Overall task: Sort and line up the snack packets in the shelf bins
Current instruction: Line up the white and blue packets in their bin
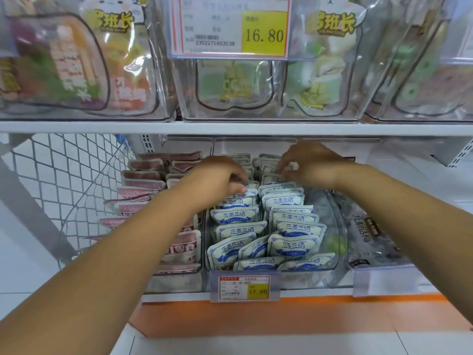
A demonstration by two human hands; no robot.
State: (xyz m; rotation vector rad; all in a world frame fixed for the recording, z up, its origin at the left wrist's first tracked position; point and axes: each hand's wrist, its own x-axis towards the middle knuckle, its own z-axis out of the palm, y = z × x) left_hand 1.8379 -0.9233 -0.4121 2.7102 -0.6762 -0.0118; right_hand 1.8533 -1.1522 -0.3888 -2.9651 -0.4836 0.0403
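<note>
Both hands reach deep into the middle bin (323, 275), a clear tub. Left hand (220, 176) curls its fingers and thumb round packet tops in the left row; right hand (310, 165) pinches a packet's top edge at the back of the right row. An orange ledge (281, 319) lies below the bin, and a price tag (244, 288) reading 17.80 is clipped to its front. Inside it, white-and-blue packets (294, 245) stand in two rows, the front ones leaning and overlapping. Pink packets (179, 247) fill the tub to its left, dark packets (368, 234) the one to its right. Wire mesh (64, 175) stands further left. Above the bin a white shelf board (230, 128) carries clear upper bins (186, 104) and a 16.80 tag (263, 34)
</note>
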